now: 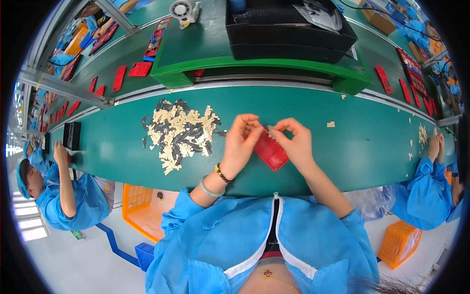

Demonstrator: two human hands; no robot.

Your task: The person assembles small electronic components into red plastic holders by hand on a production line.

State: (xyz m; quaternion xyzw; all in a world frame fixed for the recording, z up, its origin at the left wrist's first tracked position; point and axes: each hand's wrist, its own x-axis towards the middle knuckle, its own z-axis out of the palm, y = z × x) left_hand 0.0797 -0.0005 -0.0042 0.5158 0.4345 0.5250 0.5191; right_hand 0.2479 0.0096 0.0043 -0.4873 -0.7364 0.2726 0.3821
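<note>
Head | red flat panel (270,151) | pinched by left hand (241,139), right hand (295,141)

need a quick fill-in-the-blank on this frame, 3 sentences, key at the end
1. Both hands, the left hand and the right hand, hold a flat part whose colour is ____.
2. The pile of small beige and dark pieces lies on the green table to the person's ____ of the hands.
3. The left wrist wears a pale bangle and a beaded ____.

Missing words: red; left; bracelet
</note>
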